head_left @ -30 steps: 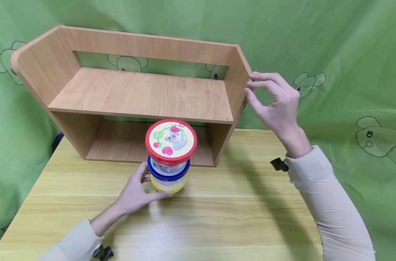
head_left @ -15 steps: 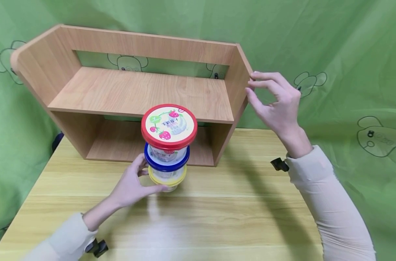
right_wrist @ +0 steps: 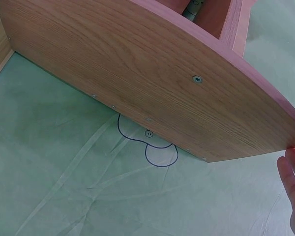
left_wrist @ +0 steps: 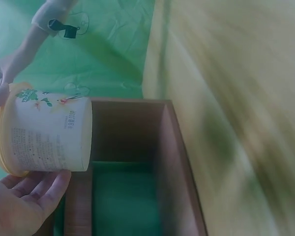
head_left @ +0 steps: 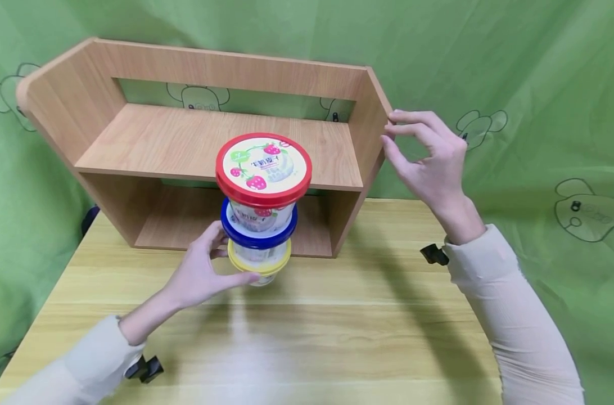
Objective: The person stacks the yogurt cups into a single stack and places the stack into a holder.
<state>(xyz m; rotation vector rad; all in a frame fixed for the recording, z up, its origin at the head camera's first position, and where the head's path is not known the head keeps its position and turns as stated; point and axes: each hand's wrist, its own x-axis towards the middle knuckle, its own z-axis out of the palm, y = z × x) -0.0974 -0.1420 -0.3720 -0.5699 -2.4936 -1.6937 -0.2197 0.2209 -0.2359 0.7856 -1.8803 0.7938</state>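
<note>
Three printed tubs are stacked in the head view: a red-lidded tub (head_left: 263, 169) on top, a blue-lidded tub (head_left: 258, 228) in the middle and a yellow-lidded tub (head_left: 260, 260) lowest. My left hand (head_left: 198, 267) grips the yellow-lidded tub, thumb in front and fingers round its far side, holding the stack above the table before the shelf. In the left wrist view, the tub's pale wall (left_wrist: 51, 132) shows between thumb and fingers (left_wrist: 51, 191). My right hand (head_left: 430, 154) touches the front edge of the shelf's right side panel (head_left: 370, 126) with its fingertips.
A two-level wooden shelf (head_left: 221, 146) stands at the back of the wooden table (head_left: 347, 337); the stack overlaps its upper board's front edge in the head view. Behind hangs a green curtain (head_left: 514, 67) with line-drawn animal faces.
My left hand has raised the stack of tubs from near the table to in front of the upper board, shifting slightly left. The right hand stays on the side panel.
</note>
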